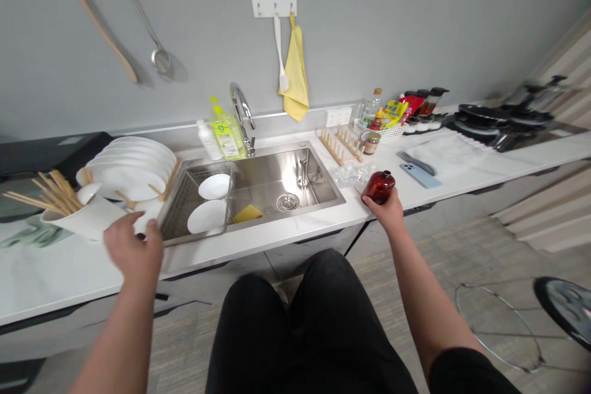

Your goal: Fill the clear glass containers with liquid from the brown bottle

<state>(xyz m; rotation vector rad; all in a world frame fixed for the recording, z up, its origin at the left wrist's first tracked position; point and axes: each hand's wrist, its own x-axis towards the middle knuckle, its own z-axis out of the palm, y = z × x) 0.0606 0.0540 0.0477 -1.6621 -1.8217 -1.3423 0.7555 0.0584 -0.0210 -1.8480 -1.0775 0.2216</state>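
Note:
My right hand (pixel 390 209) is closed around an amber bottle (pixel 379 188) with a dark neck, near the counter's front edge, right of the sink. My left hand (pixel 136 246) is raised over the counter's front at the left, beside a white container (pixel 90 218) of wooden chopsticks. Its fingers are curled, and a small dark thing, too unclear to name, shows between thumb and fingers. The steel sink (pixel 272 181) lies between my hands. Two white bowls sit in its wire basket (pixel 178 203), and a yellow sponge (pixel 248 213) lies beside the basket.
White plates (pixel 129 166) stand in a rack behind my left hand. Behind the sink are a faucet (pixel 240 111) and a green soap bottle (pixel 227 132). A wooden rack (pixel 341 144), a jar (pixel 371 143), a phone (pixel 420 175) and a white cloth (pixel 446 151) are on the right.

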